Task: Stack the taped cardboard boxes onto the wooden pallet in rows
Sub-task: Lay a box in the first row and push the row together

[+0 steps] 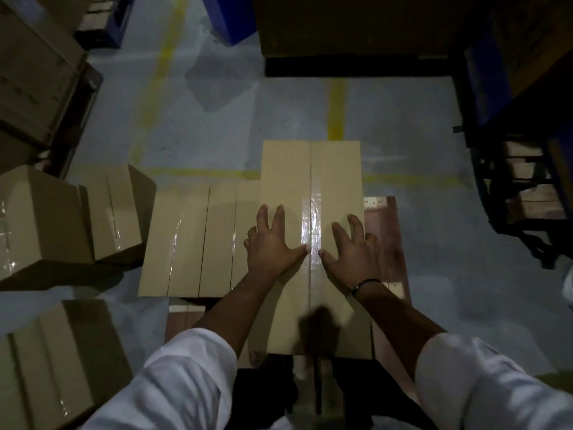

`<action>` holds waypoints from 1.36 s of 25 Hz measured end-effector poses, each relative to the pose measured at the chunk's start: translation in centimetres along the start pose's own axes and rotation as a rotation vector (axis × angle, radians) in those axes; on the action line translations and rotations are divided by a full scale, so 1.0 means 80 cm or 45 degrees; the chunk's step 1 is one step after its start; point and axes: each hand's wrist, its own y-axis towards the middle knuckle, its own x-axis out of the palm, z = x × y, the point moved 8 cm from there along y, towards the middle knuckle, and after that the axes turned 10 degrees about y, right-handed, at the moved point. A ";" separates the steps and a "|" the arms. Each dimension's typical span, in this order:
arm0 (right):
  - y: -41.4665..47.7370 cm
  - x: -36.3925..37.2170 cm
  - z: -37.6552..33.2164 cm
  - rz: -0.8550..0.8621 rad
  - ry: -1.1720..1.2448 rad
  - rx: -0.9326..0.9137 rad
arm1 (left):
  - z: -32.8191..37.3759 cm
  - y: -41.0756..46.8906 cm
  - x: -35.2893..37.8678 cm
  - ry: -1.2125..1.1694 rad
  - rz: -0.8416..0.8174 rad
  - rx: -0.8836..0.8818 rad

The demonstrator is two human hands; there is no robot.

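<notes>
Taped cardboard boxes (198, 237) already form one row on the wooden pallet (384, 237), where left hand (269, 246) and right hand (350, 252) press flat on another box (310, 187), leaving several floor boxes (46, 225) unstacked.

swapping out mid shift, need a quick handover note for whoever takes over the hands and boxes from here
Left hand and right hand: both open, pressed flat on the taped box, one each side of its tape seam.
That box lies over the wooden pallet, beside the row boxes on its left.
Done: one row started.
Left: settle this box, then stack the loose boxes waiting on the floor at left.
</notes>
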 end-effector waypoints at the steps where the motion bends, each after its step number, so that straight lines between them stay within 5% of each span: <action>1: 0.012 0.011 0.005 0.000 0.013 -0.006 | -0.004 0.013 0.013 -0.019 0.000 -0.007; 17: 0.226 0.321 0.153 -0.051 -0.094 -0.059 | -0.093 0.216 0.337 -0.045 -0.139 0.104; 34: 0.308 0.429 0.185 -0.074 0.153 0.009 | -0.151 0.307 0.408 -0.124 -0.225 0.142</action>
